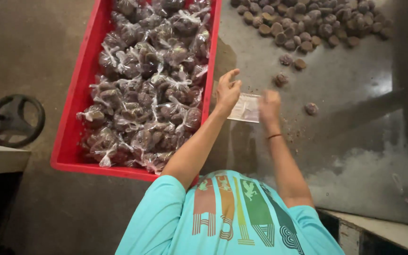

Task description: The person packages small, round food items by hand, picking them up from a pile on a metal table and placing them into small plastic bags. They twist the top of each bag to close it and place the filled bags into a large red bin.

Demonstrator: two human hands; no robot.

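Wheel [14,119] of dark metal is lying far out to the left of the grip, well apart from both hands. Nearer in, a red crate [74,94] is sitting just left of the left hand [227,89], its long side running away from the person, and it is holding a heap of tied clear bags [152,85], each packed with brown round lumps.

Between the two hands, a small clear plastic bag [245,107] is being held flat and empty-looking, its long axis running across from one hand to the other. The left hand is pinching the bag's left edge with thumb and lower fingers, while the upper fingers are spreading open above it. The right hand [269,105] is blurring with motion; it is closing on the bag's right edge, though exactly how the fingers are gripping cannot be told.

Right of the grip and farther from the person, a few loose brown lumps [280,79] are lying singly on the grey floor [345,80]; the right hand is the nearer one to them. Beyond these, a large pile of lumps [308,21] is spreading out.
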